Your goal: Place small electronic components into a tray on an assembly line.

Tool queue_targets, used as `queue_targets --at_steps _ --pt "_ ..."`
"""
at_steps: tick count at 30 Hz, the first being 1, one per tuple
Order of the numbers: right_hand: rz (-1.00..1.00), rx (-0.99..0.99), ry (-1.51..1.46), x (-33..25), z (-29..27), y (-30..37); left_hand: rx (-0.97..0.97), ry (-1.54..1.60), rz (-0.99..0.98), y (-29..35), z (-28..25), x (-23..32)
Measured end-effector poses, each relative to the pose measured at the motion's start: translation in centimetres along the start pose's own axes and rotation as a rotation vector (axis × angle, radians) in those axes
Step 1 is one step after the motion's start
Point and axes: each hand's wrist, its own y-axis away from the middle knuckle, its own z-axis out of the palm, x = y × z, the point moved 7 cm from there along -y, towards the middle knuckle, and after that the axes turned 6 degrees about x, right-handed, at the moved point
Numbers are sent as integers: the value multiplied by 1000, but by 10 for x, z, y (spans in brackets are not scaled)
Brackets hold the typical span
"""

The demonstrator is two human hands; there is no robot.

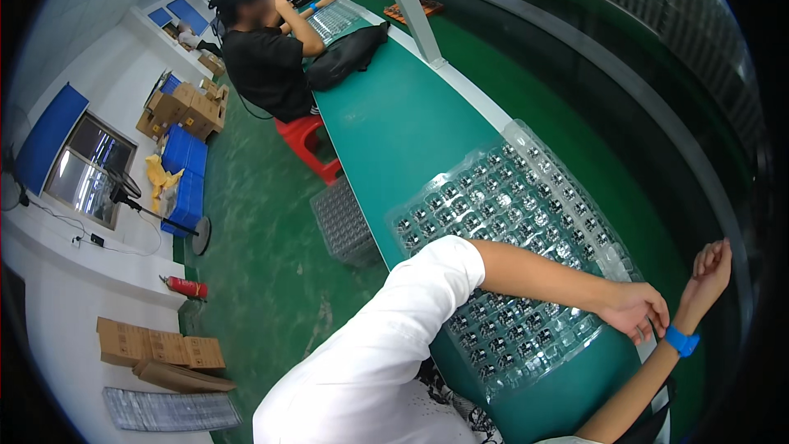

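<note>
My left hand reaches across the bench from a white sleeve, its fingers bent downward and apart, with nothing seen in them. It hangs by the right edge of a clear plastic tray, close to my right forearm. Beyond it my right hand is raised over the dark strip past the bench edge. Its fingers are curled in, and no object shows among them. A blue band circles that wrist. Rows of small dark parts with shiny faces sit in the tray's pockets. My left forearm hides part of the tray.
The green bench top runs away to a seated person in black, with a black bag beside them. A grey post rises from the bench's edge. Below stand a red stool and stacked grey trays.
</note>
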Motion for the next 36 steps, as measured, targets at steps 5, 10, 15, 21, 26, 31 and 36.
queue_targets --at_steps 5,10,15,21,26,31,36 --pt "558 -402 -657 5 116 89 46 180 96 -4 -2 0" --pt "691 -338 -660 21 126 121 -150 -93 190 18 48 21" --pt "733 -397 -699 21 141 135 -163 -117 184 24 41 20" --pt "781 -509 -753 14 152 156 -39 -236 197 30 30 16" --pt "873 -562 -694 24 163 181 45 -354 261 32 18 14" --pt "491 -587 -576 -14 153 154 127 -478 330 33 11 14" --pt "68 -535 -481 -69 121 121 -117 -2 -2 19 40 1"
